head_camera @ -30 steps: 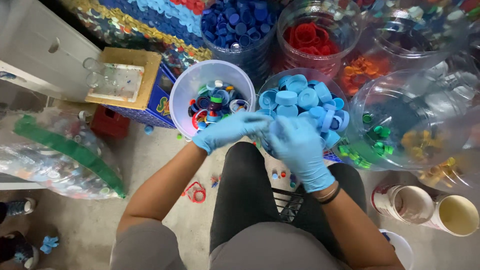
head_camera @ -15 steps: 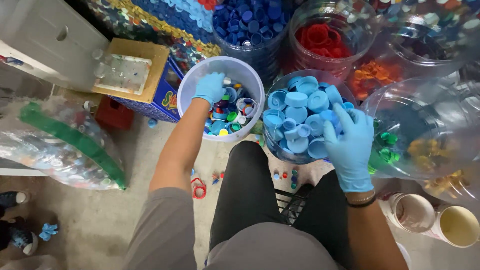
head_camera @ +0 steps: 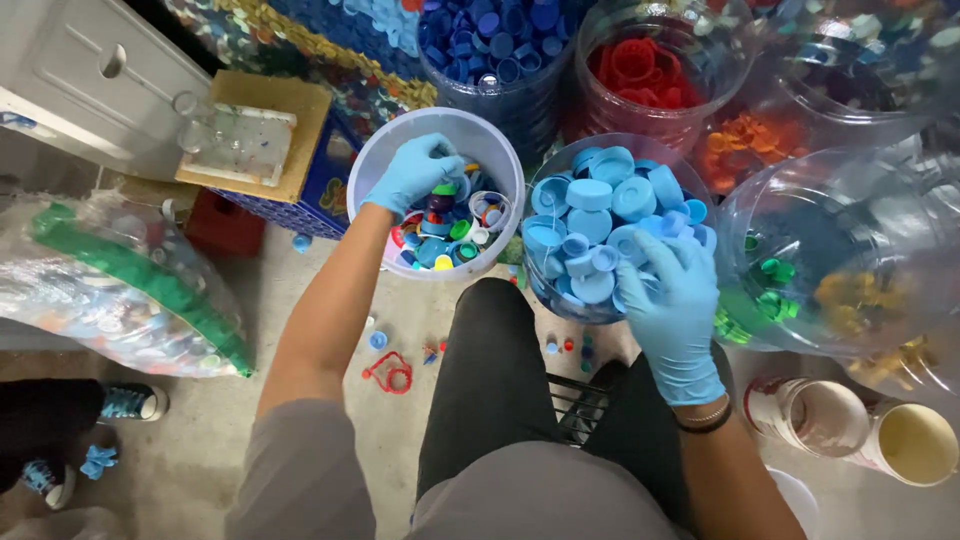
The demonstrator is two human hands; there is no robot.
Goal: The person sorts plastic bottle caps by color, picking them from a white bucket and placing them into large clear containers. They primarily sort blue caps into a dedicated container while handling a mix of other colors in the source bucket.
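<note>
Nearest me, the right hand (head_camera: 672,305) has drifted down to the near rim of the light-blue jar (head_camera: 612,230), fingers spread loose over the caps and gripping none that I can see. The left hand (head_camera: 415,170), which met it over that jar a second ago, has swung across into the white bucket (head_camera: 437,200) and now digs, fingers curled, among the mixed caps (head_camera: 450,225); whether it has pinched one I cannot tell. It looks like another pick is under way. Beyond stand jars of dark blue (head_camera: 500,50) and red (head_camera: 645,70) caps.
</note>
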